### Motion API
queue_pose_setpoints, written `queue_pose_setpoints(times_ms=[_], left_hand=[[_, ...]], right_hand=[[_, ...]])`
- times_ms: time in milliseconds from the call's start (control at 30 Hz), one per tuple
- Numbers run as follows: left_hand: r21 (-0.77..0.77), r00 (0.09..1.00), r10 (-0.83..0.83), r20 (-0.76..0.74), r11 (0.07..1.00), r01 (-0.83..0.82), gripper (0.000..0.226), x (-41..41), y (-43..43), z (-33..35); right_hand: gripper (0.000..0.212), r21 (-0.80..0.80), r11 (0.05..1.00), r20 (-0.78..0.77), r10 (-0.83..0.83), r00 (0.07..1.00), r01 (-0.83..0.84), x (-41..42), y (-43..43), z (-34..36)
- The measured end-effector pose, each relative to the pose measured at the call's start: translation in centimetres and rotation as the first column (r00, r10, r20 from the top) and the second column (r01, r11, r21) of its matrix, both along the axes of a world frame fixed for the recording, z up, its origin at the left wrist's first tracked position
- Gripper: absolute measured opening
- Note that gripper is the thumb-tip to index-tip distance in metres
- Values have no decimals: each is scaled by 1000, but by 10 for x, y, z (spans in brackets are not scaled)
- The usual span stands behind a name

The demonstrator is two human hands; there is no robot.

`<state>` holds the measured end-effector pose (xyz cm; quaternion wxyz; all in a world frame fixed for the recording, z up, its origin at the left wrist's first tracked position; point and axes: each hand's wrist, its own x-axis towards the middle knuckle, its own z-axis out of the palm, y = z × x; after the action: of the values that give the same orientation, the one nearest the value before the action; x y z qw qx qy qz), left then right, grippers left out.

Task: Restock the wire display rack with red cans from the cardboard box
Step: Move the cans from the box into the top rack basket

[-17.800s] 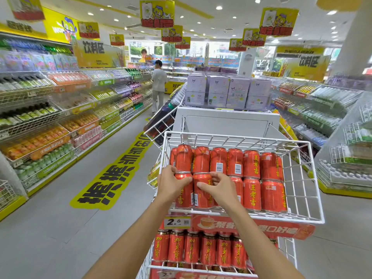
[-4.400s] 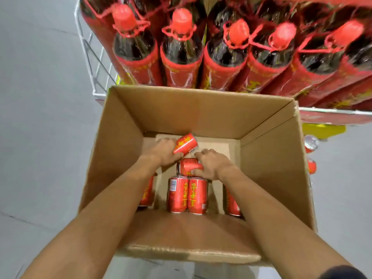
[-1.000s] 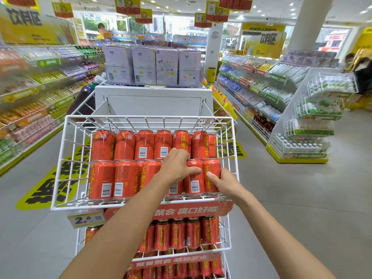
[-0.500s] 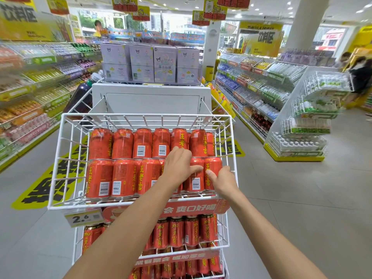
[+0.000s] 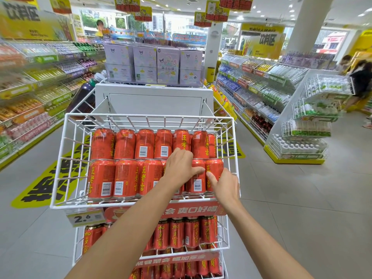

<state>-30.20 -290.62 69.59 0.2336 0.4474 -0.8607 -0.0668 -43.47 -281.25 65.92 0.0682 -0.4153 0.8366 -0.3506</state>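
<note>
The top basket of the wire display rack (image 5: 60, 158) holds red cans (image 5: 124, 146) upright in two rows, back and front. The left hand (image 5: 179, 168) curls its fingers over a front-row can, which it mostly hides, with the thumb stretched across the neighbouring barcode can (image 5: 197, 184). The right hand (image 5: 228, 186) clasps the end can (image 5: 216, 170) at the basket's right wall, thumb on its face and fingers wrapped out of sight.

- Cans (image 5: 101, 179): bright red, yellow lettering, white barcode patches.
- Wire rack (image 5: 141, 116): white.
- Floor sticker (image 5: 40, 188): yellow with black characters.
- Stacked boxes (image 5: 168, 66): pale lilac.
</note>
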Motion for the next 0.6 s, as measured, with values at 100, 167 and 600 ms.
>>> queue_pose_setpoints(times_ms=[100, 167, 600], left_hand=[[5, 1000, 6, 0, 1000, -6, 53, 0, 1, 1], [3, 1000, 12, 11, 1000, -12, 54, 0, 1, 2], [-114, 997, -46, 66, 992, 53, 49, 55, 47, 26]], right_hand=[[43, 11, 1000, 19, -10, 1000, 9, 1, 0, 2], [44, 35, 999, 29, -16, 999, 15, 2, 1, 4], [29, 25, 990, -130, 140, 982, -138, 10, 40, 37]])
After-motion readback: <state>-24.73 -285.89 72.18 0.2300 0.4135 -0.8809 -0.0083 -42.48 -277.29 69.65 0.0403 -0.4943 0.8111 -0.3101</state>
